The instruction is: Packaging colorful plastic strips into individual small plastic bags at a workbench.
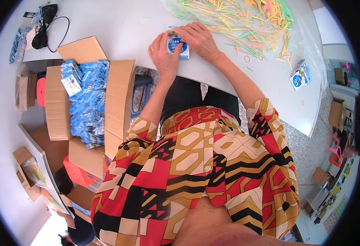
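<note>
While both hands, left hand (164, 51) and right hand (198, 37), grip it, the small blue-and-white packet (176, 44) stands lengthwise away from the person on the worktop (122, 24).

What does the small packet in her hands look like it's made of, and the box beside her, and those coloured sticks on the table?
Small packet, held by both the left hand and right hand: likely glossy printed plastic film, going by its sheen. Box: brown corrugated cardboard, matte, flaps folded open. Coloured sticks: probably thin plastic, bright and uniform, under clear plastic sheet.
</note>
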### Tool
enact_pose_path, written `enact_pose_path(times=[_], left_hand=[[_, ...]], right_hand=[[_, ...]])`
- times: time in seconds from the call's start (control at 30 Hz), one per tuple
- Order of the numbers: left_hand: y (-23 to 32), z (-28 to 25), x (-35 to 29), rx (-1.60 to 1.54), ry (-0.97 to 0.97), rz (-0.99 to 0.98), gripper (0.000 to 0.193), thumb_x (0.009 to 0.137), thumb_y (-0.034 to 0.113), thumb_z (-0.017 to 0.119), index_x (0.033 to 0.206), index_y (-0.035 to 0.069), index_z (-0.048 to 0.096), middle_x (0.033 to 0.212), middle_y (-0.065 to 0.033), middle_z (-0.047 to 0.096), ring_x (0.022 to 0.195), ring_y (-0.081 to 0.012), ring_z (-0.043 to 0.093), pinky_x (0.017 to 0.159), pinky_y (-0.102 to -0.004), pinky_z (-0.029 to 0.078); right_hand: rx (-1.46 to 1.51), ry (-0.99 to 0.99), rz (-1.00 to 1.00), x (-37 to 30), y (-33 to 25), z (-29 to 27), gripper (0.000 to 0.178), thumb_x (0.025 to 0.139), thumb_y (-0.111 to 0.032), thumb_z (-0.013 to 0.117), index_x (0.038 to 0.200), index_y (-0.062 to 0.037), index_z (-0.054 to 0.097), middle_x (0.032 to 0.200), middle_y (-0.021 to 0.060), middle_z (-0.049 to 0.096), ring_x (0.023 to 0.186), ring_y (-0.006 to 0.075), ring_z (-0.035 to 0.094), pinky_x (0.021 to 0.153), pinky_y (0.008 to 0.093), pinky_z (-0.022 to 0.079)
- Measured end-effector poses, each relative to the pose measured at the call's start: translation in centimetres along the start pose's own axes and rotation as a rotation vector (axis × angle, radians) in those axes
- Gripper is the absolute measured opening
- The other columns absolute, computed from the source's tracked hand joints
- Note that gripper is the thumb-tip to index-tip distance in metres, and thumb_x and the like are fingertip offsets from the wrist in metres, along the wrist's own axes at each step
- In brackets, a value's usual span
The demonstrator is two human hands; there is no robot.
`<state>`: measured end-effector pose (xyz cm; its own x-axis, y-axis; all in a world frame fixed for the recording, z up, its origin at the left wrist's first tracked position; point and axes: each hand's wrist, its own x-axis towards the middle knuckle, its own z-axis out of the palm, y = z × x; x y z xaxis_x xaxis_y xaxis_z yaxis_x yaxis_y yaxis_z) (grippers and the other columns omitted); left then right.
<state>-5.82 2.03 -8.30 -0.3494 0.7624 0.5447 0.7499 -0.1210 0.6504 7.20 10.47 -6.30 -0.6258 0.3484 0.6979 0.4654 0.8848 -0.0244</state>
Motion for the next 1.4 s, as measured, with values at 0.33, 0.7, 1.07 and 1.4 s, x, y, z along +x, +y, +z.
enact_pose_path(times=[0.33, 0.7, 1.07, 1.4], left_hand=[[0.8, -0.9, 0.7, -0.148, 0.016, -0.047, 0.054, 0.067, 0.014, 0.076, 0.116, 0.003, 0.056, 0.110, -0.0118, 0.057, 0.105, -0.0261, 0.051, 0.092, -0.0389, 0.037], [5.5, -7.1, 4.9, -0.832, -0.822, -0.427, 0.016, 0.080, 0.012, 0.070, 0.090, -0.001, 0.068, 0.079, -0.0015, 0.067, 0.069, -0.0027, 0.058, 0.064, -0.0179, 0.046], [6.7, -6.8, 3.8, -0.815, -1.179, -0.329, 0.015, 0.087, 0.011, 0.062, 0.097, 0.002, 0.068, 0.081, 0.0058, 0.062, 0.072, 0.0006, 0.048, 0.060, -0.0180, 0.040], [8.9, -5.9, 2.3, -0.772, -0.894, -0.325, 0.012, 0.086, 0.011, 0.063, 0.087, 0.000, 0.070, 0.067, 0.0081, 0.056, 0.062, 0.0006, 0.044, 0.050, -0.0197, 0.035]], right_hand=[[0.439, -0.238, 0.302, 1.9, 1.6, -0.5, 0.012, 0.075, -0.014, 0.067, 0.082, -0.0047, 0.065, 0.085, 0.0067, 0.060, 0.086, 0.0232, 0.056, 0.077, 0.0335, 0.044], [0.794, -0.433, 0.381, 4.2, 0.6, -10.3, 0.017, 0.078, -0.017, 0.069, 0.077, -0.0024, 0.059, 0.078, 0.0041, 0.055, 0.078, 0.0156, 0.051, 0.071, 0.0302, 0.042], [0.849, -0.407, 0.169, 4.1, 1.0, -14.3, 0.017, 0.068, -0.008, 0.070, 0.074, -0.0012, 0.056, 0.080, 0.0069, 0.055, 0.082, 0.0230, 0.052, 0.075, 0.0331, 0.043], [0.862, -0.377, 0.264, 3.7, 1.4, -15.7, 0.020, 0.071, -0.009, 0.072, 0.085, -0.0016, 0.061, 0.089, 0.0052, 0.060, 0.085, 0.0190, 0.055, 0.077, 0.0305, 0.045]])
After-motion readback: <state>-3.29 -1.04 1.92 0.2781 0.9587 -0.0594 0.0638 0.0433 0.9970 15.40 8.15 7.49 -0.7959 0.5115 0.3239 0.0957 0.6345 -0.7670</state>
